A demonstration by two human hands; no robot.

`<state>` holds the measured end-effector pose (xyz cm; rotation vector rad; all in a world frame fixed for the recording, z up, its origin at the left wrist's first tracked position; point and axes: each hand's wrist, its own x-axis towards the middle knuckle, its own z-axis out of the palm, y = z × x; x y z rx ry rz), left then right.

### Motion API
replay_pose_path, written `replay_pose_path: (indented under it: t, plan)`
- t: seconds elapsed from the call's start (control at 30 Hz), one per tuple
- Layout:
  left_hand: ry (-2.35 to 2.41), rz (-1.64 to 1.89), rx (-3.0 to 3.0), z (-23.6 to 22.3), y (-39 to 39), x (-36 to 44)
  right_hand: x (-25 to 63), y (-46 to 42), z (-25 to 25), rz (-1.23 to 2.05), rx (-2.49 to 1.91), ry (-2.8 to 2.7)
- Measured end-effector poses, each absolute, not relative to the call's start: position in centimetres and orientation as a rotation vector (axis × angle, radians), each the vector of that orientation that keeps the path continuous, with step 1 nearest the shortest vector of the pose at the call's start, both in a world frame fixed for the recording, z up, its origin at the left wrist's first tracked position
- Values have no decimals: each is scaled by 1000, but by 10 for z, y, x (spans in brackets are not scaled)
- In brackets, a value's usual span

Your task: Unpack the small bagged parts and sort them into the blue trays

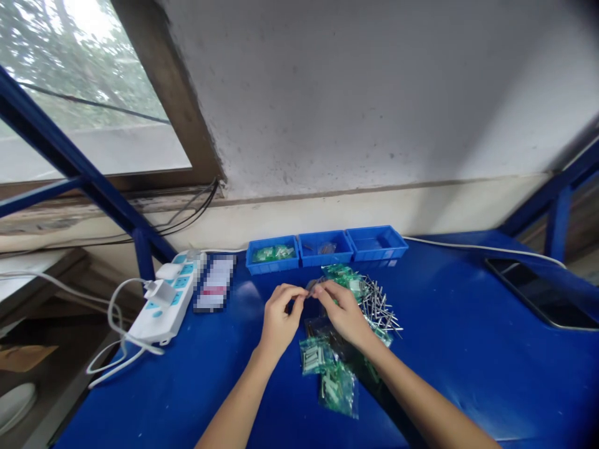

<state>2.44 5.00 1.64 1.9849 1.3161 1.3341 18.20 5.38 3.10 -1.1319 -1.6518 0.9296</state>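
My left hand [282, 317] and my right hand [345, 313] meet over the table, fingertips pinched close together. Between them is a small greyish piece [311, 286], too small to name. Under and beside my right hand lie small green-tinted plastic bags [314, 357] with pale, rod-like pieces inside, and a dark see-through bag [318, 327]. To the right of that hand spreads a loose heap of metal nails or screws [378, 305]; I cannot tell which. My right hand and forearm hide part of the pile.
Three blue bins [274, 267] stand in a row behind; the left holds green bags, the middle a clear bag. A white power strip [171, 312] with cables and a phone [214, 284] are at left. A black phone [543, 293] lies at right on the blue table [449, 374].
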Motion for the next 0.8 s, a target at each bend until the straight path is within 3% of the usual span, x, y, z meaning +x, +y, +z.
replay_pose_path:
  t: [0.13,0.23,0.53,0.8]
  plan:
    - [1322,1338,2125,19,50,23,180,53,29,1024,-1134,-1618]
    - [1334,1304,2074,19,49,24,180,53,26,907,-1144,-1644]
    - [1111,1142,1120,18,52,27,185,56,16,419,-1003,-1791]
    - [1310,1181,1440,15,55,24,185,56,13,416,-1048,-1795]
